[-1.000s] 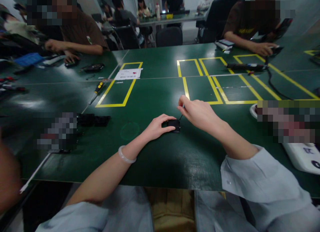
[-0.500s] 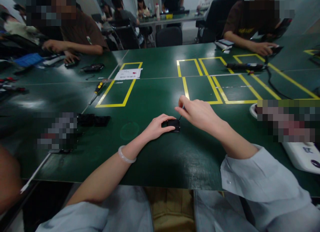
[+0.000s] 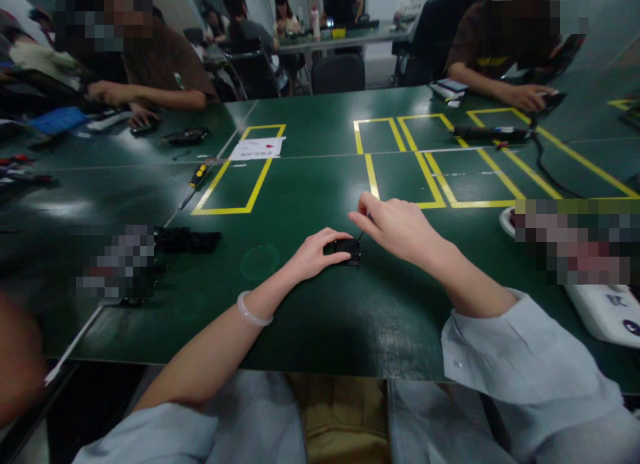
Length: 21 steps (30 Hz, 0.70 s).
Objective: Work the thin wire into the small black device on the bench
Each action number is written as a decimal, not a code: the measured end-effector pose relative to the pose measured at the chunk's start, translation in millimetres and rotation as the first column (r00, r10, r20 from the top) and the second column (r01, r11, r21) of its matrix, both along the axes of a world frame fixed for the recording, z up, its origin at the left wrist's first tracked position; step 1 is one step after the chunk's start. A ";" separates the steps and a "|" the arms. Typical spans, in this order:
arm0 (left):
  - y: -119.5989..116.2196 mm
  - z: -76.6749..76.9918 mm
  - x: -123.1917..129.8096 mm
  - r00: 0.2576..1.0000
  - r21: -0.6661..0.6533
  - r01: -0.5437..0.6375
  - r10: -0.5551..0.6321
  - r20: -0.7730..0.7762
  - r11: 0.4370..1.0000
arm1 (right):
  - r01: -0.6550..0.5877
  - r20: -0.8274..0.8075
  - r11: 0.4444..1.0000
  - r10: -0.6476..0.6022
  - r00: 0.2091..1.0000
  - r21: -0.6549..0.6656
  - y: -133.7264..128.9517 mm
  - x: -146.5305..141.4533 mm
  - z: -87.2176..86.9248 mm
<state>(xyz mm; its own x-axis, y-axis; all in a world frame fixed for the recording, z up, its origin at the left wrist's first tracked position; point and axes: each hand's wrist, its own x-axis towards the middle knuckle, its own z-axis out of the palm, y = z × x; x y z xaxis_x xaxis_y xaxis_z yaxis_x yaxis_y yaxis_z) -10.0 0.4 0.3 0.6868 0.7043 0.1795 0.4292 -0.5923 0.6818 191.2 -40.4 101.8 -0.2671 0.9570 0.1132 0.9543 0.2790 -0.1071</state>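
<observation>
A small black square part (image 3: 349, 252) lies on the green table (image 3: 320, 317) in front of me. My left hand (image 3: 320, 253) grips it from the left, thumb on its near side and fingers along its far side. My right hand (image 3: 395, 225) is just to the right and above, its fingers pinched around a thin dark tool (image 3: 361, 236). The tool slants down to the part's far right corner. Most of the tool is hidden by my fingers.
A yellow-black screwdriver (image 3: 199, 176) and a paper label (image 3: 258, 148) lie ahead left. Black parts (image 3: 187, 240) sit at left. A white device (image 3: 600, 311) is at right. Yellow tape frames (image 3: 435, 204) mark the table. People sit opposite; a person's arm (image 3: 17, 357) shows at the left edge.
</observation>
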 end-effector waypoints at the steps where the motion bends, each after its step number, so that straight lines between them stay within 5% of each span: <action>1: -0.1 0.2 0.0 1.000 -0.001 -0.001 0.001 0.000 1.000 | 0.000 0.006 1.000 0.000 1.000 0.000 0.1 -0.1 -0.1; 21: -0.1 1.9 0.9 1.000 -0.015 -0.004 0.004 0.003 1.000 | -0.005 0.006 1.000 0.004 1.000 0.025 0.7 2.2 -2.9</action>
<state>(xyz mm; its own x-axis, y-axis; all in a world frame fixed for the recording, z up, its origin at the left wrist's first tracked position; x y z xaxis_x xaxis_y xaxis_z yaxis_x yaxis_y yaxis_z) -9.2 0.4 2.2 0.6831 0.7100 0.1709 0.4298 -0.5801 0.6919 193.4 -39.7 98.8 -0.2721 0.9526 0.1359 0.9536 0.2858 -0.0946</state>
